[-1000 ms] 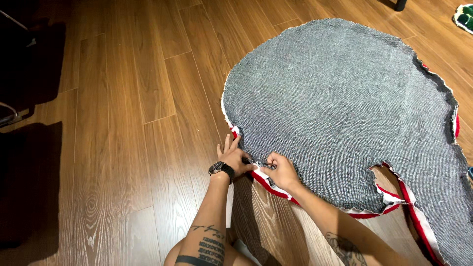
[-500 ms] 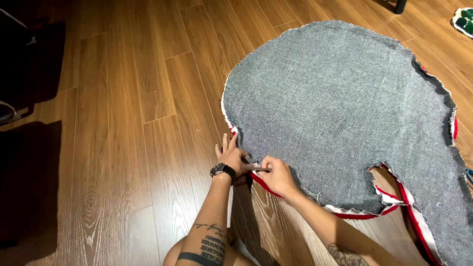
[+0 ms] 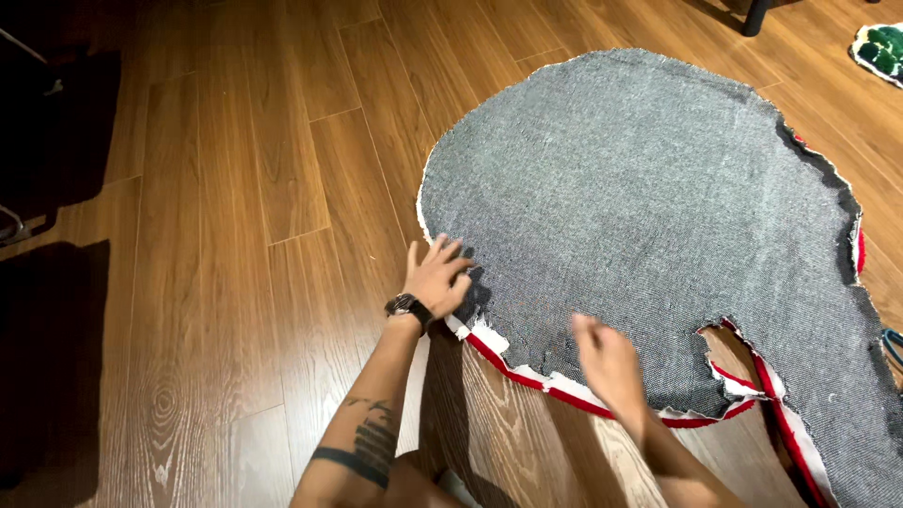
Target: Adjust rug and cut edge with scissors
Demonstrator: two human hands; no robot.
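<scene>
A large rounded rug [image 3: 649, 198] lies upside down on the wooden floor, its grey woven backing up, with a white and red edge showing along the near side. My left hand [image 3: 435, 278], with a dark wristwatch, presses flat on the rug's near left edge, fingers spread. Over the near edge to the right hovers my right hand [image 3: 607, 362], blurred, its fingers loosely curled and empty as far as I can see.
The wooden floor [image 3: 235, 235] spreads to the left. Dark shapes [image 3: 47, 132] lie at the far left. A green and white tufted piece [image 3: 882, 49] sits at the top right corner, next to a dark furniture leg [image 3: 755, 15].
My hands were together pinching the rug's edge. The right hand has let go and moved right; the left hand has flattened on the backing. The view has shifted a little.
</scene>
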